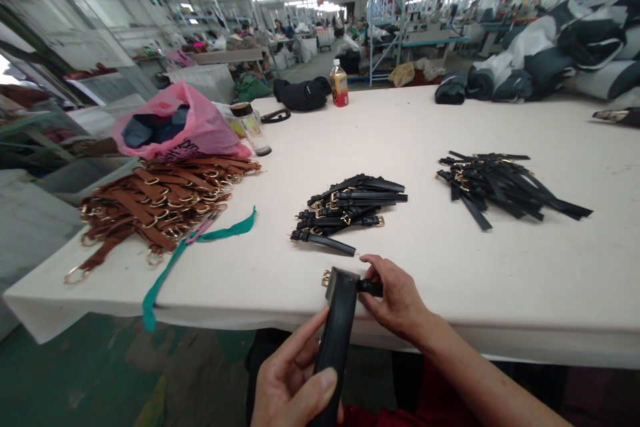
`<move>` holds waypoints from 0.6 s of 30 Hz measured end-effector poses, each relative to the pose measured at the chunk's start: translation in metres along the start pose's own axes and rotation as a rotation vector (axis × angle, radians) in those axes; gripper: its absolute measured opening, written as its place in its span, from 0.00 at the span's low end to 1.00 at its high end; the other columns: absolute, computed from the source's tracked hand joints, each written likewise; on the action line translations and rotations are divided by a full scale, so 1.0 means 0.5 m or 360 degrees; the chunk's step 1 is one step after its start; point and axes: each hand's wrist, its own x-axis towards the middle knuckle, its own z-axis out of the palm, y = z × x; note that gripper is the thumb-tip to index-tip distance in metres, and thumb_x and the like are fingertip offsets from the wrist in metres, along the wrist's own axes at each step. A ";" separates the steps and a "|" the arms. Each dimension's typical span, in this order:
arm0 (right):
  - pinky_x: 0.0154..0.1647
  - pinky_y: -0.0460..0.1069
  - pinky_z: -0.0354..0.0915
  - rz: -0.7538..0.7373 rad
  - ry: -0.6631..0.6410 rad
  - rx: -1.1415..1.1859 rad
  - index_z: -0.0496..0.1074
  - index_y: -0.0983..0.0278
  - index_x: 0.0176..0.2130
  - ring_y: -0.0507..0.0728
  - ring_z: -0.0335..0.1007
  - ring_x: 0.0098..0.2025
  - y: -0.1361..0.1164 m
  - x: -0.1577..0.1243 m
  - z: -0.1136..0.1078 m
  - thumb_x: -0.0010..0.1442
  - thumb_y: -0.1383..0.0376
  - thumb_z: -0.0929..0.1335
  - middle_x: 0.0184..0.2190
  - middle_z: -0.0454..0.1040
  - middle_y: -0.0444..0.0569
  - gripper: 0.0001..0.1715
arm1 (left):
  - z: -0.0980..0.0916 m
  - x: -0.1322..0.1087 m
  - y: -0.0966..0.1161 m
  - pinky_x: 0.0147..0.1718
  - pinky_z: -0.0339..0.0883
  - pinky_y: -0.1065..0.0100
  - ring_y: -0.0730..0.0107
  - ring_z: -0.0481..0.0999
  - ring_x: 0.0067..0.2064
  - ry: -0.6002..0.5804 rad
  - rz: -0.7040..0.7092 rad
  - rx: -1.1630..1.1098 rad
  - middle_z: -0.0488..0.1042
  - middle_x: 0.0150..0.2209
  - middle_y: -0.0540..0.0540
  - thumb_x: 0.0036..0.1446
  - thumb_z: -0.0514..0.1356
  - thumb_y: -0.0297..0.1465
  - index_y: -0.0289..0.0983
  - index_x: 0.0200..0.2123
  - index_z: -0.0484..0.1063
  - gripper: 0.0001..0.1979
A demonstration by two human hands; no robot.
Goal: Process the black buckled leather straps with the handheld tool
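My left hand is wrapped round a long black stapler, its squared head pointing away from me over the table's front edge. My right hand pinches a short black strap at the right side of that head. On the opposite side of the head a gold buckle sticks out; the part between is hidden by the stapler. Just beyond my hands lies a pile of black buckled straps. Farther right is a second pile of black straps, loosely fanned.
The white table bears a heap of brown straps with gold rings at left, plus a teal ribbon. Behind stand a pink bag, a jar and a drink bottle. Dark rolls are stacked back right.
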 end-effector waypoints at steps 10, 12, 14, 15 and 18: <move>0.41 0.51 0.62 0.0071 -0.0023 0.0024 0.61 0.62 0.51 0.55 0.64 0.36 -0.004 0.002 -0.004 0.46 0.70 0.68 0.34 0.70 0.45 0.31 | -0.013 0.046 0.056 0.15 0.65 0.70 0.67 0.74 0.18 0.0011 0.0089 0.0059 0.78 0.25 0.45 0.51 0.61 0.31 0.34 0.58 0.58 0.31; 0.41 0.51 0.62 0.0070 -0.0035 0.0021 0.62 0.61 0.50 0.55 0.65 0.36 -0.002 0.002 -0.003 0.46 0.70 0.68 0.33 0.70 0.45 0.31 | -0.026 0.032 0.063 0.15 0.66 0.69 0.65 0.74 0.18 0.0081 0.0088 0.0067 0.79 0.26 0.43 0.50 0.62 0.31 0.33 0.58 0.58 0.32; 0.41 0.51 0.62 0.0074 -0.0025 0.0011 0.62 0.61 0.50 0.55 0.65 0.36 -0.001 0.002 -0.001 0.46 0.70 0.68 0.34 0.70 0.45 0.30 | -0.036 0.016 0.062 0.14 0.65 0.68 0.64 0.73 0.17 0.0136 0.0078 0.0066 0.79 0.25 0.43 0.49 0.63 0.31 0.34 0.57 0.60 0.32; 0.41 0.51 0.62 0.0075 -0.0017 0.0008 0.62 0.61 0.50 0.55 0.65 0.37 0.000 0.001 0.000 0.46 0.70 0.68 0.34 0.70 0.45 0.31 | -0.040 0.007 0.057 0.13 0.64 0.68 0.63 0.73 0.17 0.0146 0.0069 0.0059 0.79 0.25 0.43 0.48 0.64 0.32 0.35 0.56 0.61 0.31; 0.41 0.50 0.62 0.0068 -0.0010 0.0007 0.62 0.61 0.50 0.55 0.65 0.36 0.002 0.000 0.000 0.45 0.70 0.68 0.33 0.70 0.45 0.30 | -0.042 -0.013 0.035 0.12 0.62 0.68 0.63 0.73 0.15 0.0122 0.0039 0.0036 0.78 0.25 0.44 0.46 0.64 0.35 0.39 0.54 0.65 0.29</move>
